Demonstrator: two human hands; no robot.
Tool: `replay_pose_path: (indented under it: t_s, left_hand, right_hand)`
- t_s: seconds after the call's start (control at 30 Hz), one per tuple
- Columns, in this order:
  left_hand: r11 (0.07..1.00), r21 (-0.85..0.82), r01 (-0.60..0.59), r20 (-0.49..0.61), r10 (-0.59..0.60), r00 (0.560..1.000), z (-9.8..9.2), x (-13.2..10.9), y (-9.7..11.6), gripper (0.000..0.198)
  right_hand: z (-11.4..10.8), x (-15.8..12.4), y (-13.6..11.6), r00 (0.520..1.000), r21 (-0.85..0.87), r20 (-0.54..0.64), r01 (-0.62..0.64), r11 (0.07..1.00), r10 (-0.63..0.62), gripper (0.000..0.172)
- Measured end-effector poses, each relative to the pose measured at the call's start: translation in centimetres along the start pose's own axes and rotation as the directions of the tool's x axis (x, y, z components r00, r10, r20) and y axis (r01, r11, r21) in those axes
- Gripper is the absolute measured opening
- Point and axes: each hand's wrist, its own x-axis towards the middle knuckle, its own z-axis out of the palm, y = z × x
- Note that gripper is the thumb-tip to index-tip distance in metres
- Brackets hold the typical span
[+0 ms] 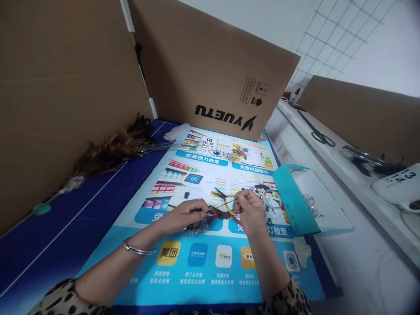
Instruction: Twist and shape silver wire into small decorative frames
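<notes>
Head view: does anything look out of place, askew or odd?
Yes: the YUETU lettering on the cardboard panel beyond the printed sheet is upside down, so the panel seems inverted. Wires by the left hand lie tangled.

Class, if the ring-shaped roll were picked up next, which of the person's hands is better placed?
Probably the right hand: it is nearer the ring-shaped roll; the left hand is farther, beyond the yellow-handled pliers.

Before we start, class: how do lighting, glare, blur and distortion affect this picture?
Head view: the left cardboard is shaded, the upper-right wall brighter; the bracelet glints; the wire pile by the left hand is too soft to separate strands; the wide view seems to stretch things near the edges.
</notes>
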Motion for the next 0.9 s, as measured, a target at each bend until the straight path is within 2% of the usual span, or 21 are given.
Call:
replay_pose_path:
  t_s: [0.2, 0.43, 0.67, 0.77, 0.83, 0.9]
  left_hand:
    - [0.992, 0.124, -0.023, -0.012, 0.025, 1.0, -0.4, 0.3, -0.3, 0.019]
    - [0.985, 0.164, -0.062, 0.001, 0.063, 0.998, -0.6, 0.4, -0.3, 0.021]
    - [0.978, 0.191, -0.085, 0.012, 0.084, 0.996, -0.7, 0.5, -0.3, 0.023]
    - [0.979, 0.185, -0.089, 0.005, 0.089, 0.996, -0.5, 0.4, -0.1, 0.024]
    - [0.979, 0.18, -0.098, -0.012, 0.102, 0.995, -0.3, 0.3, 0.1, 0.024]
    - [0.977, 0.181, -0.116, -0.027, 0.123, 0.992, 0.0, 0.3, 0.4, 0.023]
  right_hand:
    - [-0.9, 0.6, -0.5, 0.997, 0.002, -0.06, 0.043, 0.999, -0.043, 0.015]
    - [-1.4, 0.9, -0.5, 0.993, -0.089, -0.1, 0.056, 0.994, -0.065, 0.016]
    - [-1.4, 0.8, -0.4, 0.996, -0.118, -0.055, 0.07, 0.99, -0.077, 0.014]
    - [-0.5, 0.3, 0.5, 0.998, -0.249, 0.036, 0.062, 0.967, -0.054, 0.01]
    - [0.4, -0.2, 1.1, 0.983, -0.405, 0.182, 0.052, 0.913, 0.025, 0.009]
    - [1.0, -0.7, 1.7, 0.958, -0.512, 0.281, 0.093, 0.854, 0.064, 0.01]
